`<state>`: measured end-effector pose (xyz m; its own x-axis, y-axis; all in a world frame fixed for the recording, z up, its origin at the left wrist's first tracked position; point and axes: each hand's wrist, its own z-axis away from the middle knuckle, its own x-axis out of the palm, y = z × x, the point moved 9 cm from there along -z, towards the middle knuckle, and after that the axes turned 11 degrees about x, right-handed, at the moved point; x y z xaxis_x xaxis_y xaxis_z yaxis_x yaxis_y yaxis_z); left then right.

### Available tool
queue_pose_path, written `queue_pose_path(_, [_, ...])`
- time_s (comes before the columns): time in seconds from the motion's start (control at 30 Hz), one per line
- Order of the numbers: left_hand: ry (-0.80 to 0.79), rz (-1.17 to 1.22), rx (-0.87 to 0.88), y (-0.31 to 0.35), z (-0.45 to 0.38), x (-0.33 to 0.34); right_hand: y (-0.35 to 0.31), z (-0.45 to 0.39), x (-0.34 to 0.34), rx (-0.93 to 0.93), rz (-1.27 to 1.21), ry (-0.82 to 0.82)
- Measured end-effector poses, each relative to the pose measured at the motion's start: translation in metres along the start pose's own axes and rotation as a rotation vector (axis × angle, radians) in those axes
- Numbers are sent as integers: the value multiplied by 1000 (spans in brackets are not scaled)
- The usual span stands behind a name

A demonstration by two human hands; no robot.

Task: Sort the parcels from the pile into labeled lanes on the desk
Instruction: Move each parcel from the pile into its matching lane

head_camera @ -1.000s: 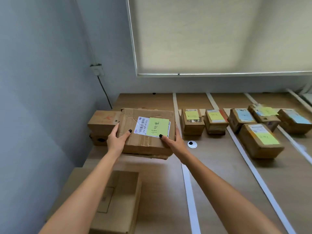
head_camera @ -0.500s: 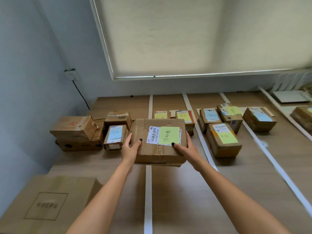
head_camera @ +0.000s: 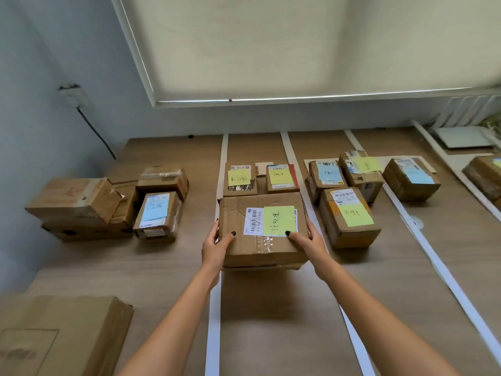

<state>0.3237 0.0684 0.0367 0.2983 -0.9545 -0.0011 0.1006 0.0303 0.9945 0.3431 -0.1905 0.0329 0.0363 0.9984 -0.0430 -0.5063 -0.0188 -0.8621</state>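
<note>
A: Where was the parcel?
B: The big cardboard parcel [head_camera: 261,229] was gripped betw. both hands, over the 2nd lane from the left, right in front of two small yellow-note boxes [head_camera: 240,179] & [head_camera: 280,178]. Green sticky note [head_camera: 278,220] + barcode label [head_camera: 253,221] on its top face.
A: Hands?
B: Left hand [head_camera: 217,246] clasped the left side, thumb on top, fingers round the side. Right hand [head_camera: 309,244] clasped the right side, thumb tip touching the green note's near corner. Both held the parcel.
A: Resting on the desk or lifted?
B: Couldn't tell; its near bottom edge cast a shadow on the desk [head_camera: 271,308].
A: Lanes?
B: White tape strips [head_camera: 214,316] & [head_camera: 291,158] ran front to back either side of that lane, w/ more strips further right.
A: The pile?
B: Far left: a torn brown box [head_camera: 73,199] stacked on another, a blue-note box [head_camera: 157,213] just beside it, a taped box [head_camera: 162,179] behind that.
A: Right side?
B: Next lane had a yellow-note box [head_camera: 348,215] near, a blue-note one [head_camera: 325,175] and another yellow-note one [head_camera: 362,172] behind. Further right, one more blue-note box [head_camera: 410,177]. A large flat carton [head_camera: 59,337] sat at bottom left.
</note>
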Motion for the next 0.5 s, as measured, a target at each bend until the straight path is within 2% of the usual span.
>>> queue_pose_path(0.23, [11,-6,-62,-30,-32,5,21,-50,3,114,-63,14])
queue_pose_path(0.5, [-24,-60,-17,-36,-74,21,28,-93,0,125,-136,50])
